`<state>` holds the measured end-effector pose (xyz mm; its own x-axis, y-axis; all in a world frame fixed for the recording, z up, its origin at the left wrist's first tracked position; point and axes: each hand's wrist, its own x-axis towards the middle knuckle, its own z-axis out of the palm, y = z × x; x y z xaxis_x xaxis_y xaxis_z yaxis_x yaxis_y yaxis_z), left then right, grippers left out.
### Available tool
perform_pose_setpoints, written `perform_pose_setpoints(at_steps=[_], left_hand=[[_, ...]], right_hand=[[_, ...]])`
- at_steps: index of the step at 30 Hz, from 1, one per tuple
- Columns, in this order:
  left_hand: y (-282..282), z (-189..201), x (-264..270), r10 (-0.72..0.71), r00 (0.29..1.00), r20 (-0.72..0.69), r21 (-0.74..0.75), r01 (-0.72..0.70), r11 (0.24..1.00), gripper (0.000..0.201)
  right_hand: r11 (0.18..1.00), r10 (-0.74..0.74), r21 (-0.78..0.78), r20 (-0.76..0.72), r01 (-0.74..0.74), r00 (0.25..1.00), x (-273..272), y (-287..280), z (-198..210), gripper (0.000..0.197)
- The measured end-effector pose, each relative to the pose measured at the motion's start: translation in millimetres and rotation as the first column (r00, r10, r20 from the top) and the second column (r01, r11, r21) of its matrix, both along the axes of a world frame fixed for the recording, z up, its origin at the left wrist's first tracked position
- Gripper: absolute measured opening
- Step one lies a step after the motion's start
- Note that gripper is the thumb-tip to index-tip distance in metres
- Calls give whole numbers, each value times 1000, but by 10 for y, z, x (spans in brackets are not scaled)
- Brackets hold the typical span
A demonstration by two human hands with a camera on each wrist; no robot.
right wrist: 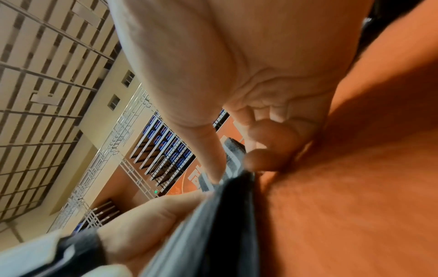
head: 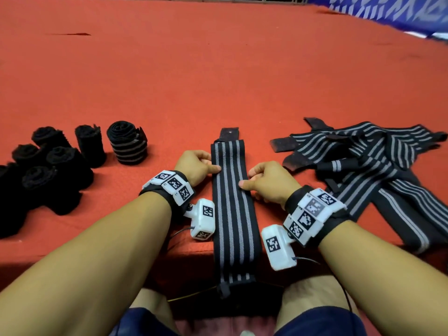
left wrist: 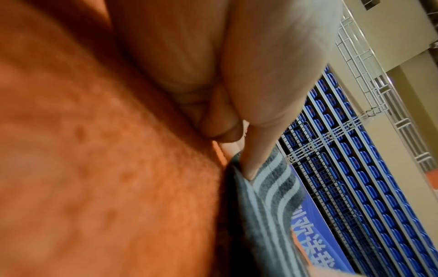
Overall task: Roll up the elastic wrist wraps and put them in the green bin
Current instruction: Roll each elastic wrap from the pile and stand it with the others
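A black wrist wrap with grey stripes (head: 230,202) lies flat and lengthwise on the red surface, and its near end hangs over the front edge. My left hand (head: 213,164) pinches its left edge, thumb on top. My right hand (head: 246,178) pinches the right edge just opposite. The left wrist view shows the left hand (left wrist: 239,150) with its thumb pressed on the striped wrap (left wrist: 267,196). The right wrist view shows the right hand (right wrist: 234,168) gripping the edge of the wrap (right wrist: 227,206). No green bin is in view.
Several rolled black wraps (head: 48,166) and one rolled striped wrap (head: 127,144) stand at the left. A loose pile of unrolled striped wraps (head: 363,166) lies at the right. The red surface (head: 218,69) stretches far ahead to a blue banner (head: 388,10).
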<state>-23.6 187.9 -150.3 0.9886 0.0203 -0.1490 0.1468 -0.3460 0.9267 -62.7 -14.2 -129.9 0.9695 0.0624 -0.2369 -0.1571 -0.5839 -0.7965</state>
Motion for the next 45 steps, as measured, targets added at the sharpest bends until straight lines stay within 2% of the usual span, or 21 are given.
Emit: perform_pose_setpoints(at_steps=[4,6,10,12,14,17,19,21,24,26,28,31,33,35,37,39,43,45], left_hand=[[-14,22,-88,-25,999,-33,39,26,999,38],[-55,21,-172,-23,999,-40,42,25,999,51],[-118,-8,-420,20,1000,-9,148,-18,989,68],[-118,-19,-564,9,1000,-25,192,-4,981,76],[-118,-26,-721,8,1000,-29,233,-1,972,71],[-143,16,-939,23,1000,-8,302,-19,953,56],[-169,59,-1073,41,999,0,256,-39,966,51],[-199,120,-1198,62,998,-5,183,-60,981,40],[-253,176,-1340,54,998,-24,75,-52,996,46],[-280,185,-1407,32,999,-20,50,-31,998,43],[-293,168,-1447,-19,1000,-13,17,19,1000,29],[-303,114,-1438,-16,1000,26,-66,18,998,12],[-303,92,-1388,42,997,69,-119,-34,992,4],[-307,81,-1329,92,990,108,-184,-71,980,3],[-314,67,-1260,119,986,121,-239,-87,967,6],[-326,48,-1219,100,985,140,-256,-61,965,9],[-329,-45,-1211,-9,994,108,-257,36,966,17],[-333,-82,-1209,-10,996,84,-225,29,974,16]], right_hand=[[1000,-27,-11,62,28,998,-248,-24,-126,32],[998,-25,-48,109,30,994,-350,-28,-137,32],[988,24,-155,154,0,988,-574,-51,-103,31],[973,59,-229,141,-26,988,-689,-69,-142,43],[955,71,-294,128,-31,989,-816,-66,-163,53],[937,107,-342,100,-67,989,-986,-26,-96,54],[964,116,-250,111,-85,987,-1037,12,-23,45],[998,62,-18,139,-60,988,-1009,48,-13,36],[963,-77,267,166,31,983,-917,72,-29,29],[929,-142,364,181,68,973,-841,94,-28,30],[896,-193,435,194,92,962,-771,110,5,29],[874,-207,481,232,73,951,-745,112,92,22],[891,-109,454,204,5,973,-796,110,74,6],[916,14,394,159,-76,987,-837,93,-42,14],[950,54,295,183,-108,982,-819,77,-166,19],[948,6,308,218,-75,976,-764,78,-214,19],[877,-195,475,211,74,958,-613,122,-248,19],[846,-229,524,188,100,955,-571,135,-281,19]])
